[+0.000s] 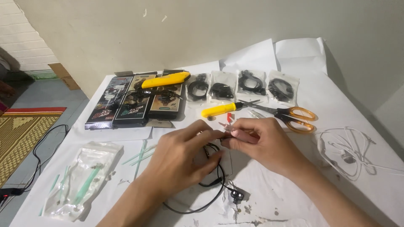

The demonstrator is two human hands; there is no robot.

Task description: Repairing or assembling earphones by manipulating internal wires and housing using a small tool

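**Black cable, thin and limp, pinched between both hands**

Black and slack, the cable (pixel 212 185) loops on the white paper (pixel 294 185) just under and nearer than the hands, ending in a small black plug (pixel 236 195) close to the near edge. It looks very light, soft and easily kinked; I judge the safest hold to be near its end, between fingertips, with the plug not yanked.

The left hand (pixel 185 151) curls over the cable, thumb and forefinger closed on its upper end. The right hand (pixel 259 145) meets it fingertip to fingertip, pinching a small pale part (pixel 229 128) at the same spot; whether that part is joined to the cable I cannot tell.

Left of the left hand lie a clear bag (pixel 82 176) of green swabs and a few loose ones (pixel 141 155). Right of the right hand sits a tangle of white cable (pixel 349 153). Beyond the hands lie a yellow-handled tool (pixel 219 110) and orange scissors (pixel 290 115); farther still are four small bags of black cable (pixel 242 86), dark boxes (pixel 126 105) and a yellow cutter (pixel 166 80).
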